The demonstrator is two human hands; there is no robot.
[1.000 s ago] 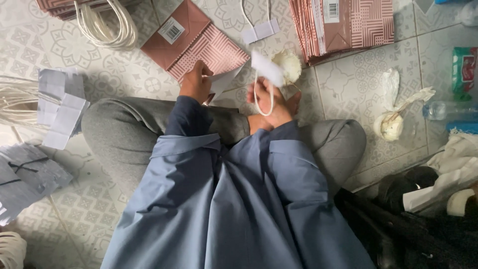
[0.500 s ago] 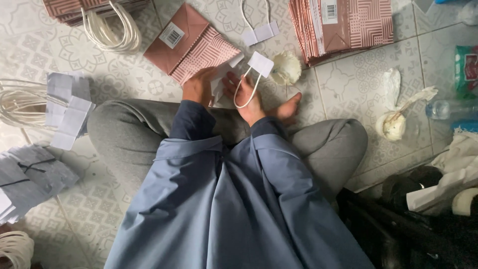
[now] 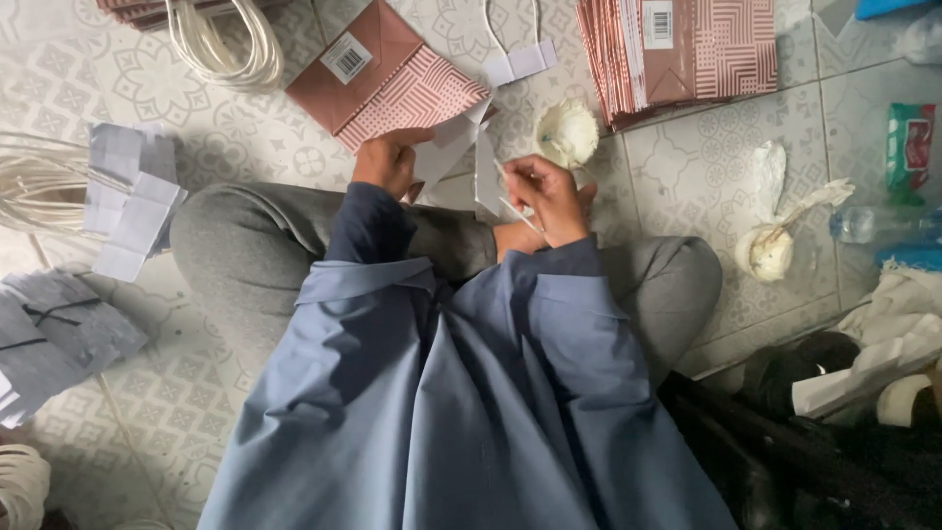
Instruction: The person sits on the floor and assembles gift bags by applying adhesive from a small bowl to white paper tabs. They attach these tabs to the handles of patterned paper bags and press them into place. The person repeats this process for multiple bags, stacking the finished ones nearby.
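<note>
I sit cross-legged on a patterned tile floor in a blue shirt and grey trousers. My left hand (image 3: 390, 160) presses on the edge of a flat reddish-brown paper bag (image 3: 388, 79) and pinches a white paper tab (image 3: 453, 137). My right hand (image 3: 546, 193) grips the white cord and second tab of the same handle piece (image 3: 487, 177), just right of the bag. A white bag of paste (image 3: 567, 132) lies just beyond my right hand.
A stack of flat patterned bags (image 3: 687, 49) sits at the upper right. Cord handles with white tabs (image 3: 128, 206) lie at left, coiled cord (image 3: 221, 44) at top left. A tied white bag (image 3: 770, 245), a bottle (image 3: 883, 224) and dark clutter (image 3: 824, 412) are at right.
My right hand has lowered the cord handle from above the bag toward my lap. My left hand has taken hold of one tab at the bag's edge.
</note>
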